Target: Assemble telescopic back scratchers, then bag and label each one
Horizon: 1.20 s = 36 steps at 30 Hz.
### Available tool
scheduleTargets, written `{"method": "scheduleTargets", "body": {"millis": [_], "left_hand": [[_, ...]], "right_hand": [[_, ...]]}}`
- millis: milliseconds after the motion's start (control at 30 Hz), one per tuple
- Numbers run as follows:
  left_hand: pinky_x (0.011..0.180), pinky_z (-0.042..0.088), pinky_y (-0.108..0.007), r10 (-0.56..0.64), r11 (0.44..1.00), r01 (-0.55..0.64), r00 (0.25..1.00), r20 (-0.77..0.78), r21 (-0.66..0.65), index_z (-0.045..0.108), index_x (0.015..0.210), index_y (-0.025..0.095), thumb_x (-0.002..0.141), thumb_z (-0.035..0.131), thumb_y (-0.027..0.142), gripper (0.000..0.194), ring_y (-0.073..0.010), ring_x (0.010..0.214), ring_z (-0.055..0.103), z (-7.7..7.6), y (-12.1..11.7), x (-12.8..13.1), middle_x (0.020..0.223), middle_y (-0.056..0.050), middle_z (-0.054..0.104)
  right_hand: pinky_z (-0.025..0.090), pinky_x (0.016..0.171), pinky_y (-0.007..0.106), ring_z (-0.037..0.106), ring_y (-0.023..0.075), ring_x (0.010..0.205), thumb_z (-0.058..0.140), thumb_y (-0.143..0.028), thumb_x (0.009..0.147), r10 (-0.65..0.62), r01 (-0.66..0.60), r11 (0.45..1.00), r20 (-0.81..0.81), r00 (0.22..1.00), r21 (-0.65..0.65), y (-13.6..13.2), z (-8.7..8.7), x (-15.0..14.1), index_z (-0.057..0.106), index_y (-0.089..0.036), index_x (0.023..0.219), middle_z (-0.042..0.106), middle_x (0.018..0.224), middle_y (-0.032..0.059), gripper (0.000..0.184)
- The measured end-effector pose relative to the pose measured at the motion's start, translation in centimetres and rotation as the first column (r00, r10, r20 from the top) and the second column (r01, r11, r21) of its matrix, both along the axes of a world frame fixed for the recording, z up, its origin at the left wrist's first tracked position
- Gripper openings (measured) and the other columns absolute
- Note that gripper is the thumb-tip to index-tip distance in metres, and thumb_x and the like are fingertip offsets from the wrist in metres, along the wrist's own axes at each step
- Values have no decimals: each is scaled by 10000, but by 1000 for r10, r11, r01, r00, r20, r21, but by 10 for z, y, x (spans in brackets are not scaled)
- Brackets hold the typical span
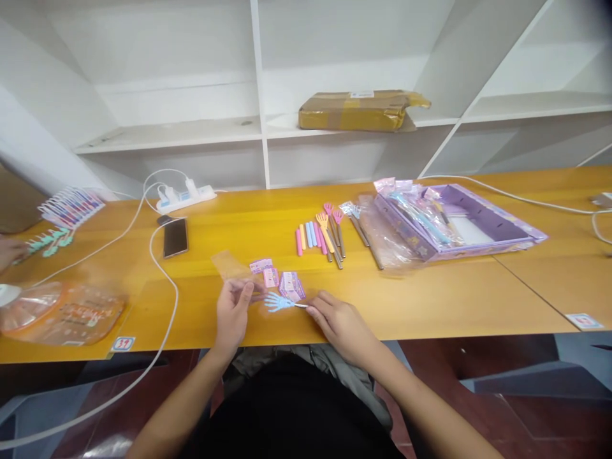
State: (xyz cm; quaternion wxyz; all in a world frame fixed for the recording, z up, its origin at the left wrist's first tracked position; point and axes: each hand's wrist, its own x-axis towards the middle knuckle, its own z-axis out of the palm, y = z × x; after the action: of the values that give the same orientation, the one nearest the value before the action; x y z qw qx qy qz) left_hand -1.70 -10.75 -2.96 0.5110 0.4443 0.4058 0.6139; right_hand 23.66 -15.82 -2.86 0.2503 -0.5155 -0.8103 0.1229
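Observation:
My right hand (pixel 337 320) pinches the thin metal shaft of a small light-blue hand-shaped scratcher (pixel 278 302) near the table's front edge. My left hand (pixel 233 311) is closed on the lower end of a clear plastic sleeve (pixel 230 266) that lies just left of the blue head. Small pink and purple paper tags (pixel 280 279) lie right behind the scratcher. Farther back rests a row of pastel handles and more hand-shaped scratchers (pixel 321 236).
An open purple box (pixel 482 228) with wrapped items stands at the right. A phone (pixel 174 237) and a white power strip (pixel 185 197) with cables lie at the left. Packed scratchers (pixel 71 208) and a plastic bag (pixel 62 312) are far left, where another person's hand (pixel 8 250) shows.

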Motion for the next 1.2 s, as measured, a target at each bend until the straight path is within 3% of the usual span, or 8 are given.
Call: {"method": "scheduleTargets", "body": {"millis": [167, 333, 467, 600, 767, 1200], "left_hand": [[906, 628, -338, -59, 988, 84, 981, 187, -131, 726, 894, 168, 786, 925, 438, 353, -195, 937, 756, 0, 6, 0, 911, -39, 773], [883, 641, -341, -106, 952, 174, 959, 263, -252, 799, 897, 139, 750, 959, 408, 346, -197, 924, 765, -4, 8, -3, 922, -70, 793], [935, 645, -386, -143, 946, 209, 955, 258, -249, 831, 920, 137, 776, 944, 381, 305, -217, 967, 769, -4, 9, -5, 977, -98, 813], [922, 641, -351, -168, 944, 223, 959, 228, -242, 850, 902, 126, 791, 933, 373, 282, -214, 969, 771, -4, 10, -5, 1025, -126, 826], [862, 646, -319, -124, 953, 180, 966, 228, -243, 858, 869, 132, 745, 963, 386, 302, -214, 942, 773, -5, 10, -6, 976, -113, 826], [835, 643, -341, -181, 936, 230, 964, 196, -267, 851, 930, 126, 754, 954, 375, 322, -208, 889, 756, -4, 6, -2, 999, -118, 820]], "right_hand": [[521, 717, 325, 680, 199, 801, 365, -366, 1161, -79, 82, 994, -41, 996, 70, 3, -10, 3, 682, -230, 1099, 658, 973, 69, 350], [510, 674, 323, 668, 197, 770, 364, -387, 1160, -106, 111, 986, -47, 993, 122, 7, -16, 4, 692, -227, 1083, 659, 959, 73, 373], [531, 717, 327, 681, 207, 828, 388, -384, 1155, -118, 127, 986, -91, 989, 109, 8, -14, 7, 702, -231, 1105, 666, 978, 78, 353], [539, 733, 330, 678, 205, 836, 407, -373, 1150, -86, 100, 988, -109, 990, 120, 7, -12, 9, 703, -220, 1115, 662, 982, 80, 334], [551, 754, 330, 682, 200, 853, 431, -350, 1145, -46, 60, 992, -118, 992, 112, 7, -13, 9, 703, -222, 1129, 670, 992, 80, 301], [557, 745, 326, 675, 198, 841, 432, -336, 1141, 17, -4, 993, -118, 993, 116, 6, -9, 9, 708, -223, 1134, 667, 995, 87, 298]]}}
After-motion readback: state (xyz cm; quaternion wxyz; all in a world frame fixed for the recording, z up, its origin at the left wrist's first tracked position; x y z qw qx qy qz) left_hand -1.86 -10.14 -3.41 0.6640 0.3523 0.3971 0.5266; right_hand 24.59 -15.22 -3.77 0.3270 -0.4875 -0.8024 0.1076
